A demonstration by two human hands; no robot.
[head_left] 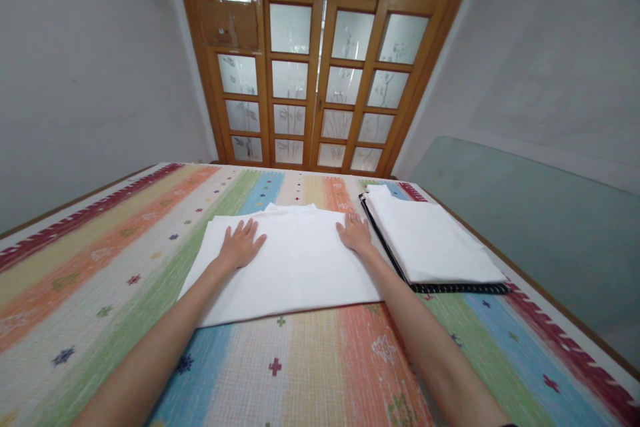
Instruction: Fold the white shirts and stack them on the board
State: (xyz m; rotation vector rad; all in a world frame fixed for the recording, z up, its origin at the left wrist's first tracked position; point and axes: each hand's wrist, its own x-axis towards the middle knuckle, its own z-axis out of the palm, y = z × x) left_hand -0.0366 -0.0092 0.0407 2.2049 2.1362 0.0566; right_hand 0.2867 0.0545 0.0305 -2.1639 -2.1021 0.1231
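Note:
A white garment [295, 267], probably a shirt, lies folded into a wide, flat shape in front of me. A small raised piece of its cloth sticks out past the far edge. My left hand [241, 245] rests palm down on its left part, fingers spread. At the far right corner, my right hand [355, 232] lies flat on the cloth with the fingers stretched forward. Neither hand grips anything. To the right of my right hand, another folded white cloth [430, 237] is stacked on a black one [460, 288] with a light pattern along its edge.
A striped, multicoloured cover [115, 267] spreads under everything. The bed or table it covers has a brown edge on both sides. A pale green board [525, 207] leans along the right wall. Wooden doors with glass panes [310, 80] stand beyond the far edge.

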